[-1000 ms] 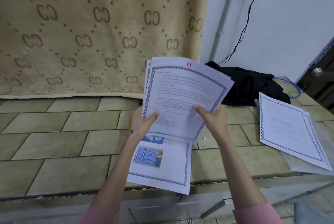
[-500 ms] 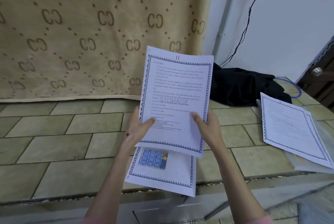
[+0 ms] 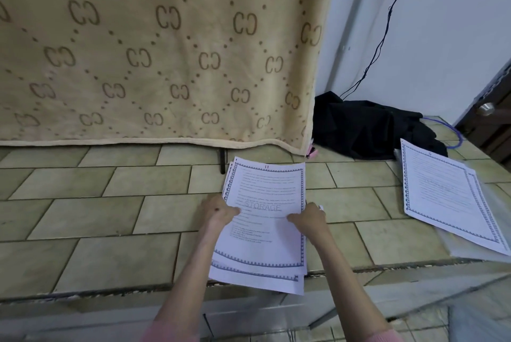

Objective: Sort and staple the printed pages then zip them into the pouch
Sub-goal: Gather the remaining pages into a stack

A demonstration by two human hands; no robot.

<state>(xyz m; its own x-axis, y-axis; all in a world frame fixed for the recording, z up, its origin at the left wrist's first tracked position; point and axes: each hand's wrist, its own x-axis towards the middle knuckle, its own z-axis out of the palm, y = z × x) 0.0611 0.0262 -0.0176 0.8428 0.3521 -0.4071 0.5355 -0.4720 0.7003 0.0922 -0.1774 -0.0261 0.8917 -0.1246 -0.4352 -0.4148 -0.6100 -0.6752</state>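
Note:
A stack of printed pages [image 3: 265, 187] with blue patterned borders lies on the tiled counter [image 3: 110, 231], its top sheet watermarked STORAGE and numbered 11. My left hand [image 3: 218, 210] grips the stack's left edge, thumb on top. On the right edge my right hand [image 3: 309, 218] holds the stack the same way. A lower sheet sticks out at the near end, over the counter's front edge. A second pile of bordered pages [image 3: 448, 195] lies at the right, on a clear plastic pouch [image 3: 470, 250]. No stapler shows.
A beige patterned cloth [image 3: 154, 51] hangs along the back of the counter. A black fabric bundle [image 3: 367, 126] sits in the back right corner with a black cable [image 3: 387, 24] running up the white wall. A dark slim object [image 3: 222, 160] lies under the cloth's hem.
Both hands have lowered the held pages from an upright position down onto the sheet that lay on the counter, forming one stack. The picture sheet is now covered.

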